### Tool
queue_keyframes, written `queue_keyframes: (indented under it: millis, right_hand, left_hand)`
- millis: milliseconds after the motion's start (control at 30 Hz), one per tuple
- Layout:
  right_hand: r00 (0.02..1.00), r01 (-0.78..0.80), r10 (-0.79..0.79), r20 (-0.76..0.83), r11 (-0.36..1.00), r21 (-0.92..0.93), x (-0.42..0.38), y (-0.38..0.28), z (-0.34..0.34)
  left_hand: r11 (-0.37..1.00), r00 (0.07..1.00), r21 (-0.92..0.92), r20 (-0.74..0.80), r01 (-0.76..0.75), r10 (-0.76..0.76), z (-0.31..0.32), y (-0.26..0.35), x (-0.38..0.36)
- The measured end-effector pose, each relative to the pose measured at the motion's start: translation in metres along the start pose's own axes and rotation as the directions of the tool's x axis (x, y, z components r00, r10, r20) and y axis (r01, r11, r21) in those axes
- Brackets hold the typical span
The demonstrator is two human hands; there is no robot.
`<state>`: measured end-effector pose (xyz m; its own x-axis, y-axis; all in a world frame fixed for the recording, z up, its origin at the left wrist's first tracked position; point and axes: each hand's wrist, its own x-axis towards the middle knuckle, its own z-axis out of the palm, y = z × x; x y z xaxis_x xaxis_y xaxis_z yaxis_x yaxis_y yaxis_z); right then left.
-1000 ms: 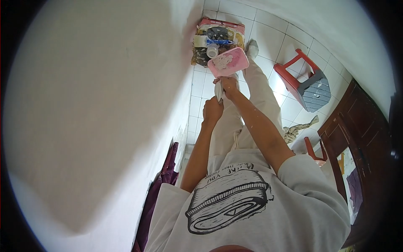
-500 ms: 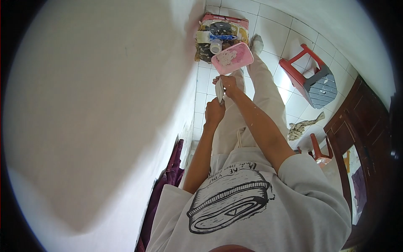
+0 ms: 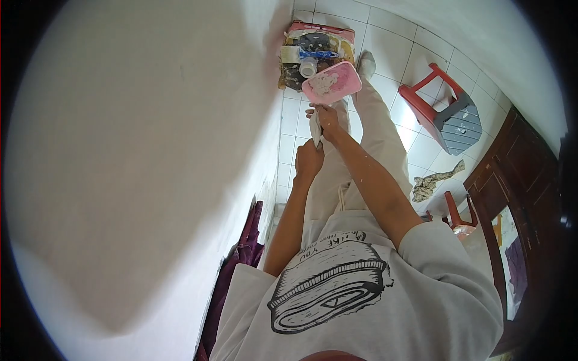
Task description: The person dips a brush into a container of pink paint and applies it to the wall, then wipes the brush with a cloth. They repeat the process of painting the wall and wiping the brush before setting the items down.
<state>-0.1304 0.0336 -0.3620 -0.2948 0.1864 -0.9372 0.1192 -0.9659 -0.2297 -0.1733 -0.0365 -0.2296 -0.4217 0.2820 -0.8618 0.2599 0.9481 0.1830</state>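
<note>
A narrow whitish piece, apparently a folded cloth (image 3: 316,130), stretches between my two hands. My left hand (image 3: 309,159) is closed in a fist round its lower end. At the upper end my right hand (image 3: 328,120) is closed on it, a few fingertips sticking out to the left. Just beyond my right hand is a pink tub (image 3: 348,91) with lumpy white paste (image 3: 325,84) inside. The tub rests at the edge of a stained stool top (image 3: 291,79), beside a white jar (image 3: 308,67) and a blue-handled tool (image 3: 325,54).
A large pale wall (image 3: 150,150) rises close on my left. On the tiled floor to the right lie a tipped red-and-grey stool (image 3: 460,129) and a crumpled patterned rag (image 3: 426,186). Further right is a dark wooden door (image 3: 524,174). Purple fabric (image 3: 248,246) hangs by the wall.
The fingers of my right hand have shifted slightly on the cloth and stick out a little more. My left hand keeps its hold. The view has moved very slightly.
</note>
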Motion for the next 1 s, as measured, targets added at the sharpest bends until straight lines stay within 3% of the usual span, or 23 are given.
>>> queue_keyframes:
  millis: [367, 500, 767, 1000]
  right_hand:
    - [0.989, 0.093, -0.094, -0.115, 0.996, -0.017, 0.002, -0.002, 0.003]
    - [0.984, 0.039, -0.036, -0.174, 0.999, 0.013, 0.002, -0.003, 0.003]
    - [0.942, 0.186, -0.167, -0.290, 0.982, 0.037, 0.010, 0.006, -0.001]
    - [0.952, 0.110, -0.105, -0.288, 0.994, 0.001, 0.015, 0.007, -0.004]
  left_hand:
    - [1.000, 1.000, -0.009, 0.011, 0.005, -0.005, 0.000, 0.009, -0.002]
    - [1.000, 1.000, -0.010, 0.004, 0.004, -0.004, 0.001, 0.008, -0.003]
    - [1.000, 1.000, -0.012, 0.017, 0.003, -0.003, 0.004, 0.011, -0.005]
    - [1.000, 1.000, -0.009, 0.010, -0.006, 0.007, 0.005, 0.012, -0.005]
